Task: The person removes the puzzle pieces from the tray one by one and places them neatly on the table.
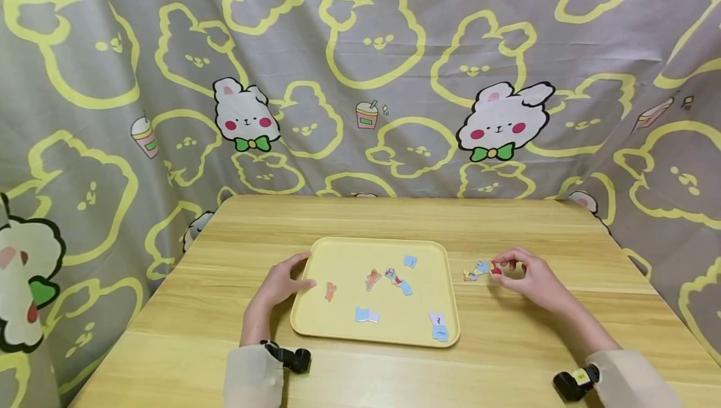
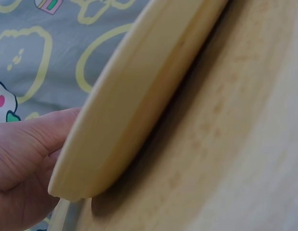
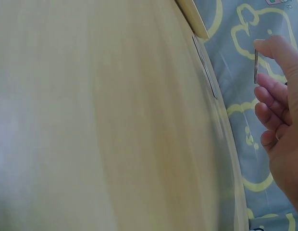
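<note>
A pale yellow tray lies on the table with several small jigsaw pieces spread over it. My left hand grips its left rim, thumb over the edge; the left wrist view shows the hand at the tray's side wall. To the right of the tray, my right hand pinches a red jigsaw piece between thumb and fingers. Seen edge-on in the right wrist view, that piece is held above the table. Blue and yellow joined jigsaw pieces lie just left of the fingertips.
On the tray are orange pieces, a joined colourful strip, a blue piece, and blue-and-lilac pairs near the front and front right corner. Behind the wooden table hangs a patterned curtain.
</note>
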Available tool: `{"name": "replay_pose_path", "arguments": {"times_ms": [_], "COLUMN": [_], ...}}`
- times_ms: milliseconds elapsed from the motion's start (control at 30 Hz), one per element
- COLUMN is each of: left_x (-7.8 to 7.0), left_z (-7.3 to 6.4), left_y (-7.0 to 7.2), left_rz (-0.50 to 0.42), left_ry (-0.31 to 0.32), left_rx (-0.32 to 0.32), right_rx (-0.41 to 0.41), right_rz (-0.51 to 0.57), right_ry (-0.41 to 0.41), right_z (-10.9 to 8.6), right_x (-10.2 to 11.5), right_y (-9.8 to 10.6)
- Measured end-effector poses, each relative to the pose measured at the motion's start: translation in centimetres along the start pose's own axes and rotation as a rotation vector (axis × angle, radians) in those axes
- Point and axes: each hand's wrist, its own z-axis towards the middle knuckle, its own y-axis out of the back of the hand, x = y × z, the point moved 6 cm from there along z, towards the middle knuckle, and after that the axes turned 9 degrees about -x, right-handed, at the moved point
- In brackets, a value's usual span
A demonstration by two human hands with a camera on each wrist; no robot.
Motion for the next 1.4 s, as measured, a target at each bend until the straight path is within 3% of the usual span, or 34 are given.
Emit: {"name": "replay_pose_path", "arguments": {"times_ms": [767,1400], "left_x": [-0.1,0.0], "left_z": [0.0,0.0], "left_y": [0.1,0.2], "left_rz": [-0.006,-0.014], "left_ry": [0.000,-0.005], "left_rx": [-0.004,-0.010], "right_rx": [-0.009,0.019], "right_rz": [-0.046,-0.107], "right_ry": [-0.028,0.019], "right_z": [-0.4,-0.1], "right_x": [-1.7,-1.9], "right_y": [2.3,1.8]}}
